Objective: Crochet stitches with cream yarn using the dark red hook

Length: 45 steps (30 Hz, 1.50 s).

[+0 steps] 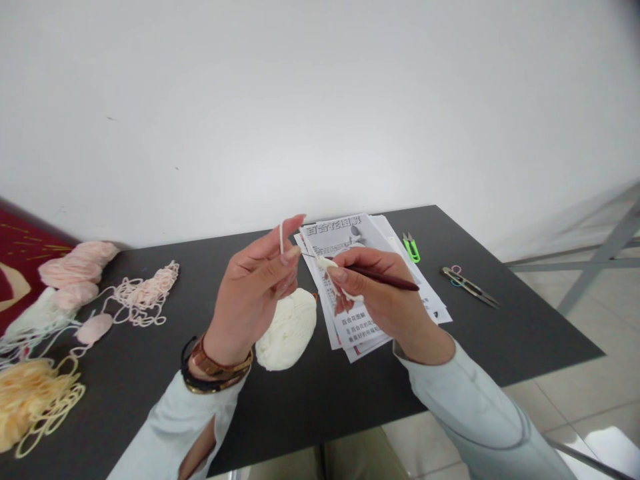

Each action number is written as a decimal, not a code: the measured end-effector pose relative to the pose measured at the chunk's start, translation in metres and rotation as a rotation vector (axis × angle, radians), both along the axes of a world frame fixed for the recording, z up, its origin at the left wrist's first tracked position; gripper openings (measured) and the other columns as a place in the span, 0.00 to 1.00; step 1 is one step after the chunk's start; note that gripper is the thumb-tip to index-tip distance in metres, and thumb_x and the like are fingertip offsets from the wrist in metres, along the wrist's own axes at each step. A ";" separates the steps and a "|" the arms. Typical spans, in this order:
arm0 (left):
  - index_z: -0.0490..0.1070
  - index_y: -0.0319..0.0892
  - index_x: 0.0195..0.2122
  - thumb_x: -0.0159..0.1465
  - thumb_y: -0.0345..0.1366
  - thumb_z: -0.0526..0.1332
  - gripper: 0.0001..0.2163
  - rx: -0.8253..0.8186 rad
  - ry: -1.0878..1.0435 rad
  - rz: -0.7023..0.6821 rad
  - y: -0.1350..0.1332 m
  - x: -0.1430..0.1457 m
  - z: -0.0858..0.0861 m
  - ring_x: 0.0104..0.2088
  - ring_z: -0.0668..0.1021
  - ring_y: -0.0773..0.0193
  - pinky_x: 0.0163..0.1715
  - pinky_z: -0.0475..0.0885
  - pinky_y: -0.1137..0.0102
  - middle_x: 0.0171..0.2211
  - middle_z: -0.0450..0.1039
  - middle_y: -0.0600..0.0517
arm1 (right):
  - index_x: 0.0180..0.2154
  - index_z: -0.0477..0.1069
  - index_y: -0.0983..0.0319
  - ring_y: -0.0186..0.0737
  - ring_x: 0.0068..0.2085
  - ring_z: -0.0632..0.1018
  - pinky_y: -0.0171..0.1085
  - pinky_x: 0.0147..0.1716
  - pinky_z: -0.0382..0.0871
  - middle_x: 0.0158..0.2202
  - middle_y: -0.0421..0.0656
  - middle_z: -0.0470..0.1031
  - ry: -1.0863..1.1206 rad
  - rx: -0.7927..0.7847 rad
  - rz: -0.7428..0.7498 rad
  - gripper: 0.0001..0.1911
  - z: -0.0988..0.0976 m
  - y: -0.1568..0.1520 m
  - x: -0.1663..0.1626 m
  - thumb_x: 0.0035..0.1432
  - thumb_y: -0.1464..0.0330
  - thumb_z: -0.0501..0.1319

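Note:
White yarn (281, 237) loops over the raised index finger of my left hand (265, 273), whose thumb and other fingers are closed on the strand. My right hand (380, 283) grips a crochet hook (385, 277) by its dark brown handle. The hook's thin metal shaft points left toward my left fingertips. A small white crocheted piece (326, 263) sits by the shaft at my right thumb and fingers, with a yarn tail hanging below it. Under and between my hands, a white ball of yarn (287, 330) rests on the black table (320, 413).
Printed pattern sheets (360, 333) lie beneath my right hand. Green thread snips (411, 248) and metal scissors (470, 288) are to the right. On the left are pink yarn (80, 267), loose pale pink strands (145, 293) and yellow yarn (35, 400). A white wall (320, 120) stands behind the table.

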<state>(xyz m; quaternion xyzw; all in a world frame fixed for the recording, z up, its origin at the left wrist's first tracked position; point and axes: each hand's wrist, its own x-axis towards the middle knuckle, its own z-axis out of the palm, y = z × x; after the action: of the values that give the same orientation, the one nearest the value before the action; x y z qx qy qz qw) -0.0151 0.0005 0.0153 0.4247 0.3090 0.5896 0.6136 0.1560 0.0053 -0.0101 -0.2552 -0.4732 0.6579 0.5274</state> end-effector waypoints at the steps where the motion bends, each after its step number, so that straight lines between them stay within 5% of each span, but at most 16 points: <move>1: 0.79 0.49 0.48 0.56 0.32 0.70 0.17 0.016 0.044 -0.008 0.000 0.001 -0.002 0.21 0.62 0.72 0.18 0.60 0.75 0.24 0.67 0.55 | 0.30 0.78 0.60 0.26 0.19 0.73 0.26 0.18 0.74 0.22 0.35 0.75 0.000 -0.005 -0.007 0.05 0.001 0.000 0.000 0.52 0.68 0.71; 6: 0.72 0.59 0.57 0.49 0.25 0.73 0.34 0.136 0.150 0.016 -0.005 0.009 -0.007 0.30 0.74 0.68 0.32 0.75 0.72 0.43 0.76 0.52 | 0.30 0.78 0.61 0.26 0.20 0.73 0.25 0.18 0.72 0.22 0.35 0.75 -0.051 -0.019 -0.030 0.07 0.003 0.000 -0.002 0.51 0.66 0.72; 11: 0.72 0.58 0.57 0.57 0.27 0.68 0.28 0.158 0.132 0.093 -0.010 0.017 -0.007 0.36 0.78 0.65 0.37 0.76 0.70 0.33 0.77 0.53 | 0.32 0.77 0.60 0.27 0.22 0.73 0.27 0.20 0.71 0.23 0.35 0.74 -0.192 0.099 -0.087 0.05 0.001 -0.003 0.000 0.54 0.67 0.70; 17: 0.72 0.56 0.57 0.55 0.26 0.70 0.29 0.156 0.127 0.214 -0.013 0.022 -0.006 0.33 0.77 0.66 0.37 0.76 0.72 0.30 0.75 0.54 | 0.43 0.77 0.58 0.34 0.30 0.78 0.34 0.30 0.75 0.32 0.41 0.79 -0.396 0.404 -0.247 0.09 0.003 -0.011 0.002 0.59 0.68 0.66; 20: 0.72 0.56 0.58 0.55 0.27 0.70 0.29 0.191 0.165 0.287 -0.013 0.023 -0.007 0.35 0.76 0.66 0.41 0.75 0.71 0.32 0.76 0.54 | 0.48 0.77 0.53 0.37 0.33 0.79 0.39 0.35 0.78 0.36 0.41 0.81 -0.335 0.474 -0.478 0.12 0.004 -0.013 0.002 0.62 0.67 0.63; 23: 0.71 0.55 0.58 0.55 0.28 0.70 0.30 0.205 0.194 0.316 -0.012 0.023 -0.007 0.33 0.75 0.65 0.39 0.75 0.71 0.32 0.75 0.54 | 0.43 0.79 0.51 0.37 0.30 0.79 0.39 0.31 0.79 0.34 0.40 0.80 -0.105 0.463 -0.581 0.09 0.005 -0.011 0.003 0.63 0.61 0.61; 29: 0.74 0.59 0.55 0.55 0.27 0.70 0.28 0.223 0.219 0.320 -0.015 0.020 -0.003 0.31 0.73 0.67 0.34 0.74 0.73 0.28 0.70 0.56 | 0.33 0.77 0.55 0.34 0.24 0.79 0.37 0.25 0.79 0.29 0.37 0.78 0.061 0.287 -0.472 0.08 0.009 -0.008 0.009 0.61 0.60 0.64; 36: 0.73 0.58 0.57 0.55 0.26 0.71 0.30 0.211 0.198 0.292 -0.016 0.021 -0.004 0.33 0.75 0.67 0.36 0.75 0.73 0.31 0.74 0.54 | 0.34 0.76 0.55 0.37 0.25 0.80 0.39 0.25 0.77 0.26 0.37 0.79 0.018 0.411 -0.620 0.04 0.008 -0.018 0.005 0.61 0.63 0.65; 45: 0.71 0.55 0.59 0.56 0.25 0.69 0.30 0.335 0.198 0.234 -0.010 0.014 -0.012 0.29 0.74 0.70 0.29 0.74 0.77 0.28 0.73 0.56 | 0.34 0.74 0.58 0.33 0.24 0.80 0.34 0.26 0.77 0.27 0.36 0.80 0.093 0.314 -0.477 0.05 0.005 -0.007 0.005 0.62 0.65 0.64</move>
<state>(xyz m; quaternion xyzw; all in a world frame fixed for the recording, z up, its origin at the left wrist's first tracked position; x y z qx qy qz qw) -0.0006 -0.0091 0.0036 0.5377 0.3126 0.6555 0.4284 0.1615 -0.0014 -0.0053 -0.2439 -0.4711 0.4450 0.7215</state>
